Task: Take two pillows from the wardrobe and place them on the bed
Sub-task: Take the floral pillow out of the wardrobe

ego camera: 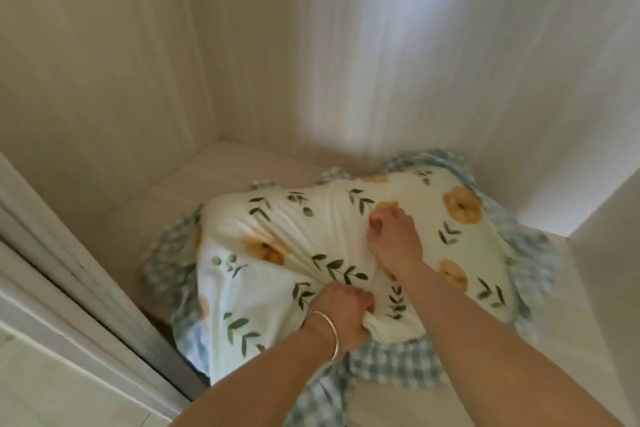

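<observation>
A cream pillow [277, 253] printed with orange flowers and green leaves, edged in a blue-green checked frill, lies on the pale floor of the wardrobe [194, 191]. My left hand [344, 314], with a silver bangle on the wrist, is clenched on a bunch of the pillow's fabric near its front edge. My right hand [393, 236] grips the pillow's top surface further back, fingers curled into the cloth. More checked fabric [391, 362] shows beneath the front edge; whether it belongs to a second pillow is unclear. The bed is out of view.
Light wood-grain walls [381, 45] enclose the wardrobe compartment at the back and both sides. A white sliding door frame and track [69, 270] run along the left. A panel edge [595, 253] juts in at the right.
</observation>
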